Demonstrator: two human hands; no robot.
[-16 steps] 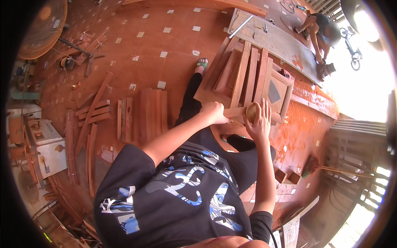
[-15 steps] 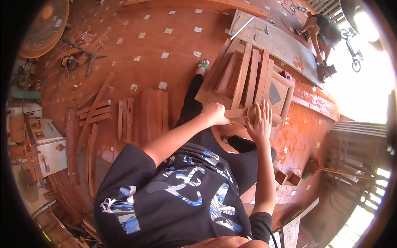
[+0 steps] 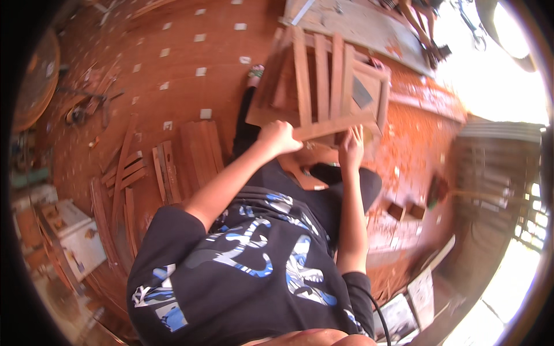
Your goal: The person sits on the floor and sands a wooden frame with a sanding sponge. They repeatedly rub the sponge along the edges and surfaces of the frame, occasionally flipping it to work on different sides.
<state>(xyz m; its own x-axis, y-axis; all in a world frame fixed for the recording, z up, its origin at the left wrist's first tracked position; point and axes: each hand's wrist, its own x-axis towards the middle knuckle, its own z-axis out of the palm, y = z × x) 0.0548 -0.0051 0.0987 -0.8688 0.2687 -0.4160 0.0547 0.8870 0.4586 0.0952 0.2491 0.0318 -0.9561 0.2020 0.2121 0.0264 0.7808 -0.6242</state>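
My left hand (image 3: 278, 138) is wrapped round the left end of a flat wooden slat (image 3: 326, 126). The slat lies crosswise over the near side of a wooden panelled piece (image 3: 375, 86), rising slightly to the right. At the slat's near edge is my right hand (image 3: 352, 149), turned edge-on with its fingers bunched upward; whatever is in its palm is hidden. Beyond the slat, several loose wooden strips (image 3: 321, 75) lie lengthwise on the panelled piece. Right of them rests a dark grey flat sheet (image 3: 362, 92).
A long board (image 3: 369, 29) lies beyond, where another person's arms (image 3: 420, 26) reach down at the upper right. Stacked planks (image 3: 199, 150) lie on the tiled floor to my left. Farther left stand a white box-shaped machine (image 3: 81, 245) and a fan (image 3: 40, 81). Short hollow wooden pieces (image 3: 395, 211) and a broom (image 3: 440, 190) are at right.
The slat has swung up across the strips, and more of it shows. My right hand has turned from spread fingers beside a round brownish thing to edge-on. The whole view has shifted.
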